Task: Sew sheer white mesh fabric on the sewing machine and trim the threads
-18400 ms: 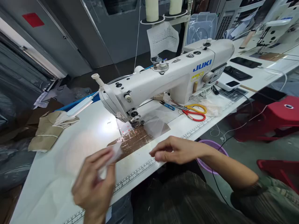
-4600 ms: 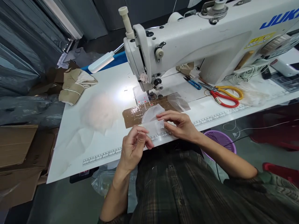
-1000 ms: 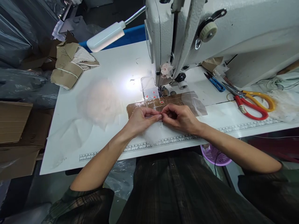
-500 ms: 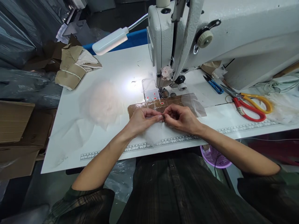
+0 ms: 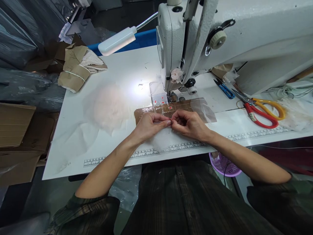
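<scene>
My left hand [image 5: 153, 124] and my right hand [image 5: 187, 123] meet just in front of the sewing machine's needle area [image 5: 169, 94]. Thumb and forefinger of each are pinched together, fingertips almost touching. Between them is the edge of a thin, sheer white fabric [image 5: 160, 141], which spreads faintly over the table below my fingers. The exact spot they pinch is mostly covered by the fingertips. Behind the hands, a brown taped strip [image 5: 144, 113] with small red marks lies across the machine bed.
A pale, sheer fabric pile [image 5: 107, 107] lies on the left. Blue thread snips [image 5: 225, 89] and red-and-yellow scissors [image 5: 260, 112] lie right. A lamp [image 5: 117, 41] lights the bed. A wrapped bundle [image 5: 77, 70] sits back left; a printed ruler [image 5: 176, 149] lines the front edge.
Both hands keep their pinch at nearly the same place, with only a tiny shift at the fingertips. The whole view has moved slightly.
</scene>
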Action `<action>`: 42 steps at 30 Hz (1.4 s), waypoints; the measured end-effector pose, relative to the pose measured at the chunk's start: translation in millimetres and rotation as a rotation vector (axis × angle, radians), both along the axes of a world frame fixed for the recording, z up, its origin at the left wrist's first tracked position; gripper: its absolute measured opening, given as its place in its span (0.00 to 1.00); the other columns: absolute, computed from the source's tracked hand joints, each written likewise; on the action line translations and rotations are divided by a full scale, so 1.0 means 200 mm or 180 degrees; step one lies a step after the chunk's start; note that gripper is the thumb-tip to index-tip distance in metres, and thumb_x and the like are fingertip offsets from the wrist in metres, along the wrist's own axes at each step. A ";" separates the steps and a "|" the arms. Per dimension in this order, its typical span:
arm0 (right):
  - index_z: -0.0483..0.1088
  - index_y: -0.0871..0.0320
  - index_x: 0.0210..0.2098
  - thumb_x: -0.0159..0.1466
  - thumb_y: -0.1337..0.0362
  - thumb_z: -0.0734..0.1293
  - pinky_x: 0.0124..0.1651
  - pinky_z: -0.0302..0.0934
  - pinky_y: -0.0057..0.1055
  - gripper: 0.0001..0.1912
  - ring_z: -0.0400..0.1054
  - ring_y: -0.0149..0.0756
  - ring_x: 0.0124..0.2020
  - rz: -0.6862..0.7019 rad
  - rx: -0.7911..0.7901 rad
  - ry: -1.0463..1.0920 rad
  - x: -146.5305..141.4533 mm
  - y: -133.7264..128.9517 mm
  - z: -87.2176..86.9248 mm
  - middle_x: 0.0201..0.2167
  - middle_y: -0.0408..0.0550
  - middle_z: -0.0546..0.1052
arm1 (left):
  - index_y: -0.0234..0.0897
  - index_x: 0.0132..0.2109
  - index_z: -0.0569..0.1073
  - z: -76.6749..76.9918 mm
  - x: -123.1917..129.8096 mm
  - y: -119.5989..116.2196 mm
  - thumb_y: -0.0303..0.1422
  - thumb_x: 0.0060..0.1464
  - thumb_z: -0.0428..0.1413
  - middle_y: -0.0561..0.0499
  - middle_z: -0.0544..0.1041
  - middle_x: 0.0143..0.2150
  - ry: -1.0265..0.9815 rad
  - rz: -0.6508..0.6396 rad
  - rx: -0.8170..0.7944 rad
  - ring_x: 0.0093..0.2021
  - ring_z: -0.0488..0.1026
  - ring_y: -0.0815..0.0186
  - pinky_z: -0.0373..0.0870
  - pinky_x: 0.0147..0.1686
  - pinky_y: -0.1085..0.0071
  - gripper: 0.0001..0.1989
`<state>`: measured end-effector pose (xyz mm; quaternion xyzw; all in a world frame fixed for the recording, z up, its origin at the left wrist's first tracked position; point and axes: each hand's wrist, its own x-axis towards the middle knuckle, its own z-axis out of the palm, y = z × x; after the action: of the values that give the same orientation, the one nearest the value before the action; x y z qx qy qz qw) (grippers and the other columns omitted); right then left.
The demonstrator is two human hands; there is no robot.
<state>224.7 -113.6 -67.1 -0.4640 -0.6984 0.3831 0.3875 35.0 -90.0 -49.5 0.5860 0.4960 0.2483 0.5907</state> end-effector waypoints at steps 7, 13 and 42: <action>0.65 0.58 0.28 0.58 0.66 0.66 0.24 0.52 0.26 0.04 0.56 0.25 0.20 -0.0109 -0.0136 0.0047 0.00 0.00 0.00 0.20 0.38 0.68 | 0.34 0.36 0.82 0.02 0.01 -0.01 0.38 0.51 0.65 0.47 0.82 0.33 0.0112 -0.0168 0.0187 0.33 0.75 0.67 0.70 0.31 0.72 0.11; 0.66 0.58 0.30 0.59 0.64 0.64 0.25 0.52 0.26 0.04 0.57 0.26 0.21 -0.0020 0.0121 -0.0072 -0.01 -0.01 0.00 0.21 0.40 0.68 | 0.34 0.33 0.78 0.01 0.02 -0.01 0.37 0.51 0.62 0.49 0.79 0.32 0.0246 -0.0115 0.0428 0.32 0.73 0.69 0.68 0.32 0.73 0.09; 0.67 0.58 0.30 0.57 0.66 0.66 0.26 0.53 0.27 0.02 0.59 0.26 0.22 0.0097 -0.0164 -0.0069 0.01 0.00 0.01 0.22 0.39 0.69 | 0.35 0.31 0.77 0.00 0.00 -0.02 0.36 0.51 0.59 0.51 0.76 0.29 0.0433 -0.0266 0.0627 0.29 0.68 0.70 0.63 0.28 0.74 0.08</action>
<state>225.7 -114.6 -65.3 -0.4673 -0.6994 0.4017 0.3620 35.6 -93.4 -50.5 0.6768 0.4832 0.2307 0.5052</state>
